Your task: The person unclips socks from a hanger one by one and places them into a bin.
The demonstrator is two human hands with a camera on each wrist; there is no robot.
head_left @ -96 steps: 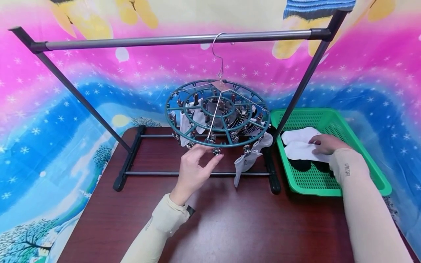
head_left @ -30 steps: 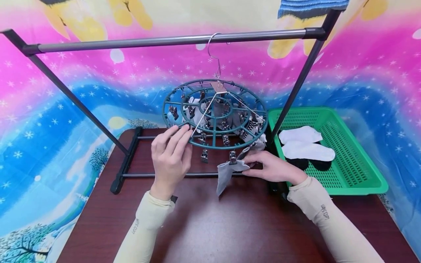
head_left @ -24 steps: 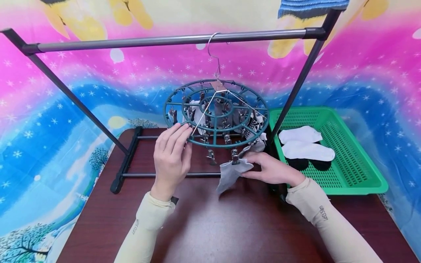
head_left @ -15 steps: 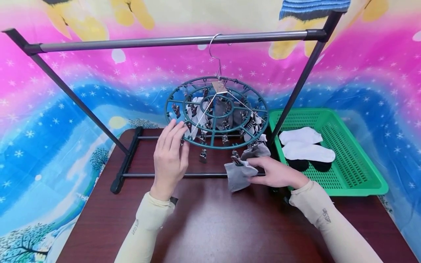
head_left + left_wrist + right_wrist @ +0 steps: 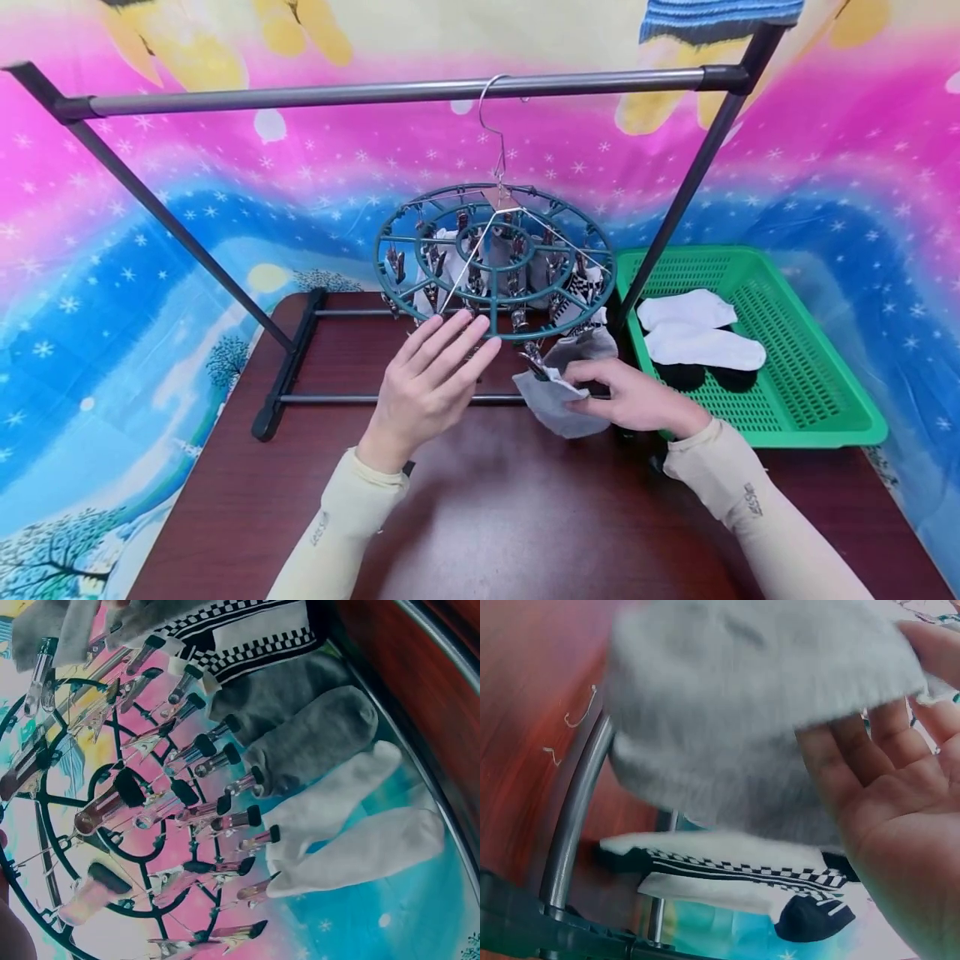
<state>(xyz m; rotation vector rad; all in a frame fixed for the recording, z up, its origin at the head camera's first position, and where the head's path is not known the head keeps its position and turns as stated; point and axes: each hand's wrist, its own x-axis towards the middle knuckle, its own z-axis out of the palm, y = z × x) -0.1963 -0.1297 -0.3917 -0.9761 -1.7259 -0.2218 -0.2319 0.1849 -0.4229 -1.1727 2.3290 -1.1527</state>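
Observation:
A round green clip hanger (image 5: 493,312) hangs by its hook, with socks clipped beneath it. My right hand (image 5: 637,396) pinches the cuff of a grey sock (image 5: 555,404) at the front right; a metal clip (image 5: 534,360) overlaps that cuff. In the right wrist view the grey sock (image 5: 727,690) drapes across the fingers. At the front rim my left hand (image 5: 431,383) has its fingers extended, fingertips over the rim and clips. The left wrist view shows grey socks (image 5: 315,735), white socks (image 5: 360,851) and black-and-white checkered socks (image 5: 262,637) hanging from the clips.
A dark metal rack (image 5: 300,96) carries the hanger and stands on a brown table (image 5: 480,517). To the right sits a green basket (image 5: 832,375) holding white socks (image 5: 705,343) above black ones (image 5: 731,379). A patterned cloth (image 5: 112,292) covers the wall behind.
My right hand has left the basket for the grey sock, which now bunches toward the right. My left hand let go of a front clip, went to the left rim, then came back right.

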